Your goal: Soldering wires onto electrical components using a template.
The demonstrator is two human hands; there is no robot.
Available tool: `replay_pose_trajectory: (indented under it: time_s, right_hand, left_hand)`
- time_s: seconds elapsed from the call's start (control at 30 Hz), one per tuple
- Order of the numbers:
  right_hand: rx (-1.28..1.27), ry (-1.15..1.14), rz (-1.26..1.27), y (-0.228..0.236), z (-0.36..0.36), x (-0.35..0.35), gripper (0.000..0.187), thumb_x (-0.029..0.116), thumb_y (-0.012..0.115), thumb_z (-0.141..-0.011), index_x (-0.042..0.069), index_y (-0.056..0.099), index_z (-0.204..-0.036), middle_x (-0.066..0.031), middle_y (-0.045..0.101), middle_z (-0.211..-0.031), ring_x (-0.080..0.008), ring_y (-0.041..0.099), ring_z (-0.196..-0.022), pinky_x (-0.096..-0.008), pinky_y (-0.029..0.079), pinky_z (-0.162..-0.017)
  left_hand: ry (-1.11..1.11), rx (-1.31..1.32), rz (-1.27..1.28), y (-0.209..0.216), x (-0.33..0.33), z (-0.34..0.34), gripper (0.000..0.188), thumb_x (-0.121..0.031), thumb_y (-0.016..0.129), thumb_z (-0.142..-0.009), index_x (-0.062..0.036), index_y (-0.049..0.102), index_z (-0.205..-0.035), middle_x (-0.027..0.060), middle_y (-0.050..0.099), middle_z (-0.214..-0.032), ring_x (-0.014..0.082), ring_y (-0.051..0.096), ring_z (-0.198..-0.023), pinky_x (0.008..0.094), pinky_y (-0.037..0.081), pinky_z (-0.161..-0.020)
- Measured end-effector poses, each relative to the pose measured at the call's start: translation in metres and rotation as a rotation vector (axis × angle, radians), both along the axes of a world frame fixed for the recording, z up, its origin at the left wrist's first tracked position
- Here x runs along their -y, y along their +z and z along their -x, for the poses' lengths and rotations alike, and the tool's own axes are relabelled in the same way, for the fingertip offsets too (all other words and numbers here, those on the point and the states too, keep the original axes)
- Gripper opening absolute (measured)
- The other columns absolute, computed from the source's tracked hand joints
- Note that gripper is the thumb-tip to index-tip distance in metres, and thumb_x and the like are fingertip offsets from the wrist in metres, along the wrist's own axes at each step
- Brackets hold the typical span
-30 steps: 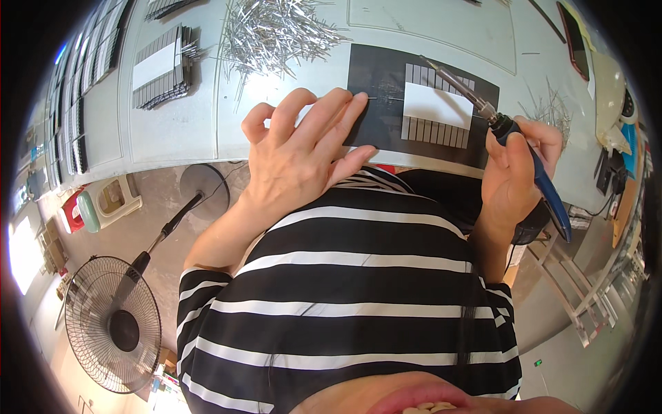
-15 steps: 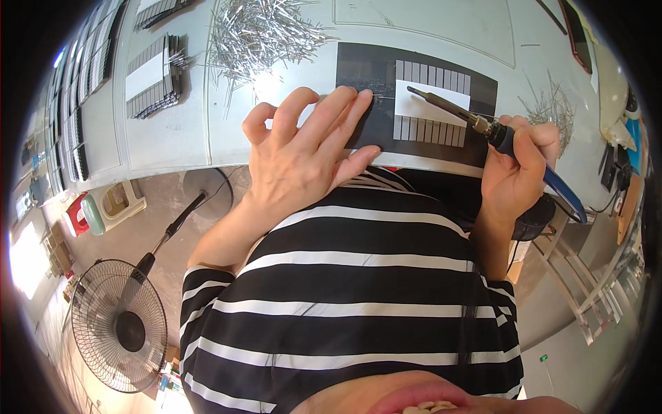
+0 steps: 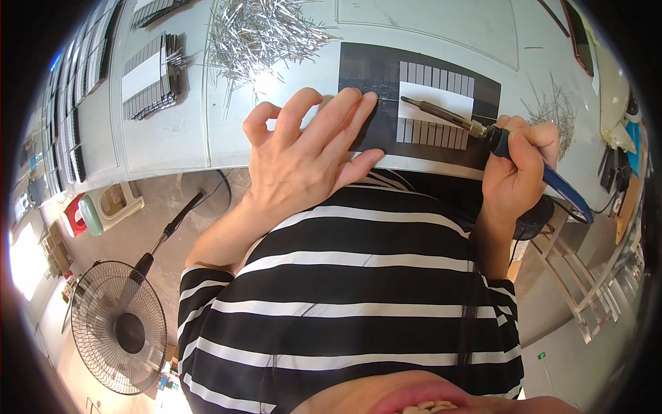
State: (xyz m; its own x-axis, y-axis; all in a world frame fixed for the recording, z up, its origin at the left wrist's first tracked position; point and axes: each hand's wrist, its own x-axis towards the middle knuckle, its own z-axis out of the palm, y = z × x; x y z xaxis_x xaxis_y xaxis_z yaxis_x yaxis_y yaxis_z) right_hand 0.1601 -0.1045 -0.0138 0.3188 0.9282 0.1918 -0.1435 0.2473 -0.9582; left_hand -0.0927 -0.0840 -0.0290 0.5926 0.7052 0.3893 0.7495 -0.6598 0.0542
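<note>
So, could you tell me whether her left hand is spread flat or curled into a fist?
Spread. The left hand lies palm down on the dark mat, fingers fanned, index bent.

Two hands, one soldering iron, one dark mat, two wire heaps.

One soldering iron [image 3: 476, 126] sits in the right hand [image 3: 517, 169]. One dark mat [image 3: 365, 76] lies under the left hand's [image 3: 303, 162] fingertips, carrying two rows of grey strips [image 3: 431, 131] beside that hand. Two heaps of loose metal wires [image 3: 258, 31] lie beyond the hands, one larger, one smaller.
</note>
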Motion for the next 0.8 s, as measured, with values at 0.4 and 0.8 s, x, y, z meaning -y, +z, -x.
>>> replay_pose_trajectory:
  time_s: [0.4,0.8]
  right_hand:
    - [0.254,0.032,0.037,0.014,0.01,0.003,0.013,0.0,0.051,-0.082,0.003,0.04,-0.077,-0.004,0.038,-0.061,-0.0133,0.033,-0.06,-0.0342,0.032,-0.066]
    - [0.389,0.167,-0.203,0.013,0.008,-0.008,0.015,-0.008,0.065,-0.078,-0.001,0.051,-0.079,-0.0063,0.057,-0.062,-0.0073,0.036,-0.049,-0.0256,0.027,-0.045]
  left_hand:
    - [0.001,-0.022,-0.006,0.002,0.001,0.0,0.054,-0.057,0.059,-0.089,-0.0169,0.07,-0.123,-0.0078,0.061,-0.119,0.0161,0.047,-0.105,0.0361,0.023,-0.095]
    - [0.001,0.013,0.011,0.001,0.0,-0.003,0.052,-0.056,0.06,-0.089,-0.017,0.071,-0.122,-0.0074,0.062,-0.116,0.0167,0.048,-0.104,0.0356,0.025,-0.095]
